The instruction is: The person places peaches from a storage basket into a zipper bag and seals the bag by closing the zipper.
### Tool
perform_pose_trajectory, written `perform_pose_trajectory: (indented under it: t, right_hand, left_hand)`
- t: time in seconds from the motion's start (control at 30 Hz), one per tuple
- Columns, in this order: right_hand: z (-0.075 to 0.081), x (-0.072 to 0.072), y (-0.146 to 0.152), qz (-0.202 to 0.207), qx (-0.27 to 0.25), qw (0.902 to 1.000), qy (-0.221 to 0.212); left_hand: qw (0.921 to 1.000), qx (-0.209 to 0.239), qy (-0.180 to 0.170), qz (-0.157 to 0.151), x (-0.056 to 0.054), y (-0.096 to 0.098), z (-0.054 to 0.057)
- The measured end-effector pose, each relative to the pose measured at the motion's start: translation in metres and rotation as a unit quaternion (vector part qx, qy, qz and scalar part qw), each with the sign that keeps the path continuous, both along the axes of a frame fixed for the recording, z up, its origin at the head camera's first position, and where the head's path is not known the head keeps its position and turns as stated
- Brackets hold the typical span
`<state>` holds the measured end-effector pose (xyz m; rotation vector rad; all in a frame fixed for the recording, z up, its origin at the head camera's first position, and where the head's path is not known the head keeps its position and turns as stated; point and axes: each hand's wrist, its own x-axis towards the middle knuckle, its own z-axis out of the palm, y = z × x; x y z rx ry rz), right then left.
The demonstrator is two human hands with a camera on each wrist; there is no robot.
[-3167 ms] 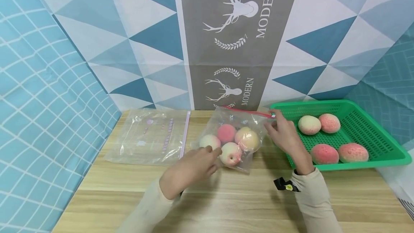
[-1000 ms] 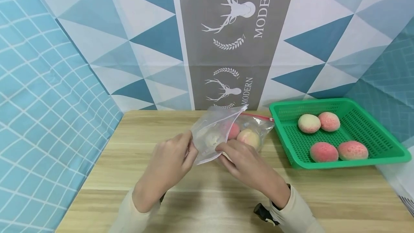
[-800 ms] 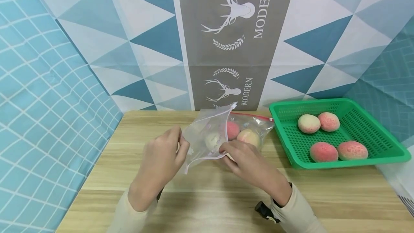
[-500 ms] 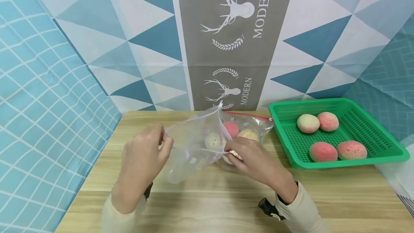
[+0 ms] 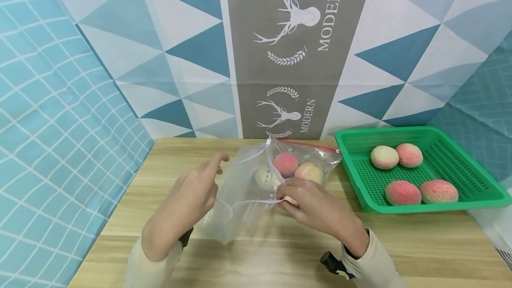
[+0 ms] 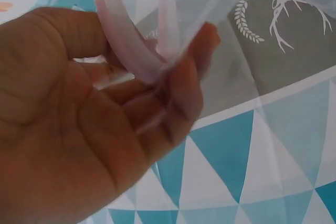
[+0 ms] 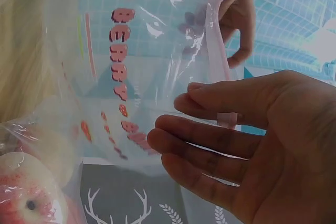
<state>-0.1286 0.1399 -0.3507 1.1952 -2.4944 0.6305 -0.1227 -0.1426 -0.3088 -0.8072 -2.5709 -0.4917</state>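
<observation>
A clear zip bag [image 5: 236, 208] with pink "BERRY" lettering hangs with its mouth gaping in the head view. My right hand [image 5: 308, 203] pinches its rim at the right between thumb and forefinger. Beside the rim's left side is my left hand [image 5: 188, 199], its forefinger extended. In the left wrist view the pale pink zip strip [image 6: 126, 51] runs between the left thumb and the loosely bent fingers. Behind the open bag lies a red-zip bag [image 5: 330, 161] holding several peaches [image 5: 286, 164]. Its left part shows through the open bag.
A green basket [image 5: 488, 190] at the right holds several pink and cream peach-like fruits [image 5: 403, 192]. Patterned cloth [image 5: 200, 48] backs the wooden table [image 5: 260, 261], and a blue checked cloth [image 5: 48, 146] covers the left side.
The zip bag came from flat at the left into both hands. Its mouth spread wider as the left hand drew left; now the left forefinger has straightened. The right hand went from the red-zip bag to this rim.
</observation>
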Motion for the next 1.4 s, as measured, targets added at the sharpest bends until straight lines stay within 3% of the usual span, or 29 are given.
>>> perform_pose_trajectory:
  t: [0.2, 0.37, 0.5, 0.63, 0.73, 0.9, 1.2, 1.4]
  right_hand:
    - [-0.001, -0.002, 0.007, -0.009, 0.01, 0.9995, -0.027]
    - [-0.002, -0.004, 0.013, -0.014, 0.009, 0.9986, -0.051]
    - [0.0, -0.001, 0.012, 0.008, -0.006, 0.9982, -0.059]
    - [0.005, 0.004, 0.011, 0.034, -0.01, 0.9972, -0.066]
    - [0.012, 0.008, 0.016, 0.029, -0.018, 0.9963, -0.079]
    - [0.026, 0.018, 0.039, -0.037, -0.05, 0.9935, -0.095]
    - [0.031, 0.015, 0.102, -0.182, -0.045, 0.9823, 0.003]
    - [0.024, 0.005, 0.145, -0.239, -0.046, 0.9694, -0.031]
  left_hand:
    - [0.9947, 0.044, 0.078, 0.051, -0.003, 0.003, 0.003]
    - [0.9858, 0.089, 0.137, 0.041, -0.004, 0.007, 0.006]
    - [0.9856, 0.095, 0.139, 0.02, -0.006, 0.012, 0.002]
    - [0.9881, 0.085, 0.126, 0.022, -0.008, 0.017, -0.006]
    - [0.9902, 0.078, 0.114, 0.021, -0.009, 0.02, -0.01]
    - [0.9936, 0.067, 0.09, 0.013, -0.011, 0.024, -0.013]
    - [0.9964, 0.057, 0.063, 0.01, -0.015, 0.027, -0.017]
    - [0.9968, 0.058, 0.053, 0.009, -0.014, 0.028, -0.016]
